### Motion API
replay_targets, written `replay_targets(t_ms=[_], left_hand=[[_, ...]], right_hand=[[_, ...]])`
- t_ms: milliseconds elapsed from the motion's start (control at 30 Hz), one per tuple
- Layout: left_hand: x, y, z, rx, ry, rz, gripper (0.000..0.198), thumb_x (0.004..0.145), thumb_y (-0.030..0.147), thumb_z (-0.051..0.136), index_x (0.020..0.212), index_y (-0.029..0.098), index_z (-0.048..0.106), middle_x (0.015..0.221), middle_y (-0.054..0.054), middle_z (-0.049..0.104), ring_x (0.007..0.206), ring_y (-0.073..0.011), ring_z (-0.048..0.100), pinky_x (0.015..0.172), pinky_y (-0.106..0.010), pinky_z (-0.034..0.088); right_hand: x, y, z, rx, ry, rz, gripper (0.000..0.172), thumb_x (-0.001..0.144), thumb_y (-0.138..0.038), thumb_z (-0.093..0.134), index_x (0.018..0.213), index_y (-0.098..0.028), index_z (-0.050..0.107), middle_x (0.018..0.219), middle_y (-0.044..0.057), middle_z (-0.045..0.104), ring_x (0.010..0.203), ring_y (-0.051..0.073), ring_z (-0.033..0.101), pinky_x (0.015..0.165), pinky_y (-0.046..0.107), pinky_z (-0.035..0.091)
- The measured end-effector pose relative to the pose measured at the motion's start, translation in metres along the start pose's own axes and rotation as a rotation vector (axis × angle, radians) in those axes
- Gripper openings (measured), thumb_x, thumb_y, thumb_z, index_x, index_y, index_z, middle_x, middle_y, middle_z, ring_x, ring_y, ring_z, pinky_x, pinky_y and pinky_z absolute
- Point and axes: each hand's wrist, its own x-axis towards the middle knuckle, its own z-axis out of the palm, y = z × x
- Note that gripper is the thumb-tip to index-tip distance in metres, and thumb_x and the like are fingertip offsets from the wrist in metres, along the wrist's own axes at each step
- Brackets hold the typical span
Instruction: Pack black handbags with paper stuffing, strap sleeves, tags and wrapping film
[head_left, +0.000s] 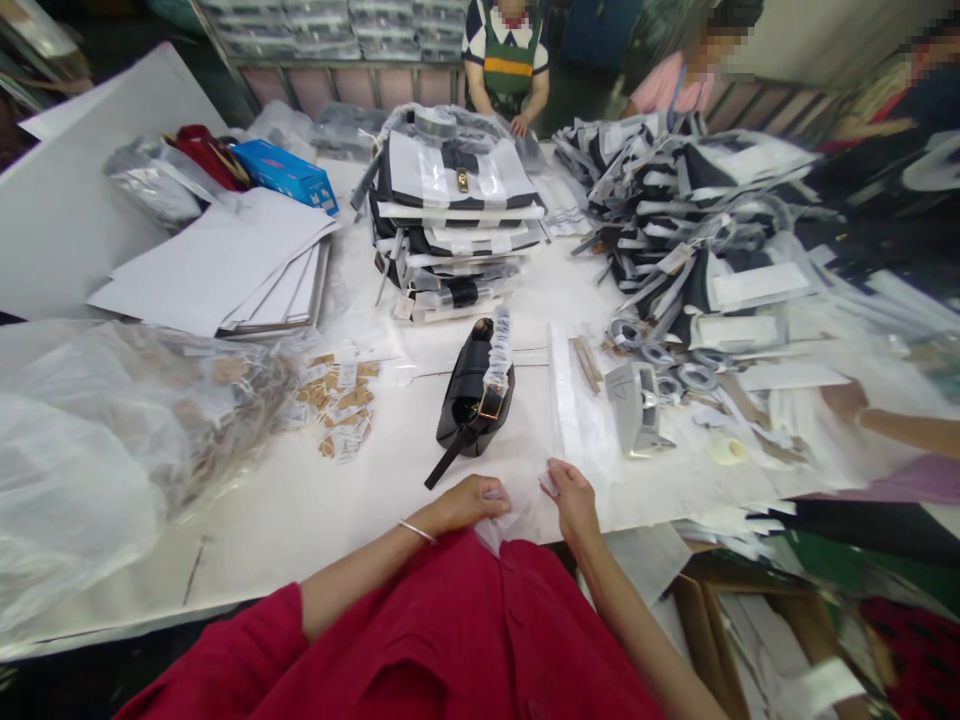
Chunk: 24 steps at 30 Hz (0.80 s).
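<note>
In the head view, the left hand [480, 497] is closed, gripping a thin translucent sheet [519, 516] between thumb and fingers at the near edge of the counter [277, 500]. The right hand [576, 500] has thumb and fingertips pinched together on what looks like the same sheet's other side; the sheet's exact outline is hard to make out. Just beyond the hands, a small black handbag [461, 380] sits on the counter, its handle [499, 345] wrapped in clear plastic and its strap end pointing toward the left hand. Brown and white tags [341, 400] lie to its left, a tape dispenser [636, 408] to its right. Behind it rises a stack of wrapped bags [457, 215]; a person in a striped apron [510, 65] is across the counter.
</note>
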Motion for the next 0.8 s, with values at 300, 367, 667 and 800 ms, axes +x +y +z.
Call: replay_targets(t_ms=[300,367,667,800], left_hand=[[-0.075,0.009,-0.056,-0.431,0.275,-0.040,0.043,0.069,0.047,0.079,0.093,0.013,0.066,0.066,0.003,0.056,0.050,-0.0057,0.040,0.047,-0.020,0.028],[-0.086,0.007,-0.060,-0.541,0.367,-0.021,0.042,0.067,0.043,0.082,0.092,0.014,0.066,0.072,0.001,0.061,0.057,-0.0077,0.049,0.052,-0.019,0.036],[-0.093,0.000,-0.073,-0.847,0.564,0.116,0.031,0.064,0.031,0.084,0.072,0.013,0.059,0.067,-0.001,0.062,0.066,-0.0127,0.061,0.067,-0.024,0.050],[-0.090,-0.009,-0.077,-0.866,0.628,0.071,0.035,0.060,0.026,0.082,0.082,0.016,0.058,0.059,0.006,0.055,0.044,-0.0041,0.043,0.044,-0.016,0.033]], right_hand=[[0.025,0.012,0.001,-1.013,-0.029,-0.107,0.056,0.075,-0.043,0.064,0.124,-0.018,0.053,0.086,0.005,0.071,0.086,0.025,0.067,0.075,0.032,0.047],[0.024,0.014,0.005,-1.172,-0.072,-0.082,0.063,0.077,-0.040,0.065,0.133,-0.019,0.045,0.091,0.006,0.071,0.090,0.026,0.067,0.075,0.033,0.046],[0.034,-0.008,-0.024,-1.188,-0.023,-0.132,0.025,0.086,-0.041,0.047,0.094,-0.026,0.065,0.080,0.001,0.070,0.076,0.020,0.065,0.066,0.027,0.042],[0.053,-0.045,-0.073,-1.115,0.238,-0.223,0.039,0.085,-0.049,0.045,0.104,-0.023,0.066,0.085,0.006,0.072,0.080,0.023,0.066,0.071,0.030,0.045]])
